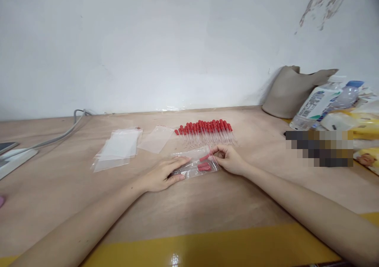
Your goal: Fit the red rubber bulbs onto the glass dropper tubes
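Observation:
A clear zip bag (192,171) lies on the table in front of me, with its mouth toward the right. My left hand (162,174) grips the bag's left end, thumb on the near side and fingers across the top. A pair of red-topped droppers (204,167) shows through the plastic. At the bag's mouth, my right hand (226,158) has its fingers pinched on the red end of another dropper (205,157), which points left into the bag. Just beyond the bag lies a row of red-topped clear droppers (207,129), tops toward the wall.
Flat zip bags (118,144) are stacked at the left, and a single bag (156,138) lies beside them. A grey cable (65,135) runs along the far left. Plastic bottles (318,101), a grey-brown container (288,91) and yellow packaging (343,123) stand at the right.

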Demonstrator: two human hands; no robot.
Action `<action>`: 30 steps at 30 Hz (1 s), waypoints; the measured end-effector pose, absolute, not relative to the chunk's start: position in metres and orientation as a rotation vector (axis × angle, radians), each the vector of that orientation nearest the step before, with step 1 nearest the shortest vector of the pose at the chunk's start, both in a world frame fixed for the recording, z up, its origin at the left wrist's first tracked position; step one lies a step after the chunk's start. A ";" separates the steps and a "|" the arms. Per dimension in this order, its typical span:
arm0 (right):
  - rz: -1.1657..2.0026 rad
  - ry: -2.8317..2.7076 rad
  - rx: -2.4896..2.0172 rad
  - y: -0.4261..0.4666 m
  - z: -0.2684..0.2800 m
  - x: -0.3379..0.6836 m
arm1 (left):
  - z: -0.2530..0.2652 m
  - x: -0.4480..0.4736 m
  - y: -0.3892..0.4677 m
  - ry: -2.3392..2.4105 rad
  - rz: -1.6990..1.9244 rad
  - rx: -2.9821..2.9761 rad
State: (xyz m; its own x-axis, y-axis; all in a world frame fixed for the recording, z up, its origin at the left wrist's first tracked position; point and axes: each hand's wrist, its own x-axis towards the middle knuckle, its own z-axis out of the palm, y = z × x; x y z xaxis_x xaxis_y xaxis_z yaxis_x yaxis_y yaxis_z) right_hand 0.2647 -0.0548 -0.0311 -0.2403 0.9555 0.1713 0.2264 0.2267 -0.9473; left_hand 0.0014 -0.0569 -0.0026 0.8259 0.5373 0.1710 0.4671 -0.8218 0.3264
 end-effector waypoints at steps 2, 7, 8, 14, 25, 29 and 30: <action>1.082 -1.659 -1.115 -0.055 -0.031 0.261 | -0.003 0.001 -0.057 0.769 0.366 2.738; 1.198 -1.754 -1.112 -0.057 -0.024 0.262 | -0.005 0.000 -0.056 0.790 0.358 2.738; 1.215 -1.778 -1.110 -0.057 -0.022 0.263 | -0.005 0.000 -0.056 0.790 0.355 2.741; 1.043 -1.665 -1.292 -0.041 -0.015 0.280 | -0.005 -0.001 -0.054 0.731 0.302 2.793; 1.100 -1.811 -1.542 -0.015 0.010 0.270 | -0.003 -0.001 -0.055 0.688 0.269 2.847; 1.080 -1.662 -1.661 -0.029 0.009 0.268 | -0.004 -0.002 -0.054 0.672 0.290 2.852; 1.077 -1.637 -1.648 -0.031 0.007 0.272 | -0.004 -0.002 -0.054 0.671 0.292 2.849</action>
State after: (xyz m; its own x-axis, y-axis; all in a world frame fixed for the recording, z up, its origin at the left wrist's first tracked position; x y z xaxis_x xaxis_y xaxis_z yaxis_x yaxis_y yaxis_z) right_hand 0.2717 -0.0313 0.0069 -0.0750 0.9864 -0.1463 0.5246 -0.0857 -0.8470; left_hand -0.0018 -0.0542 -0.0045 0.8774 0.4572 0.1452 0.4176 -0.8770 0.2377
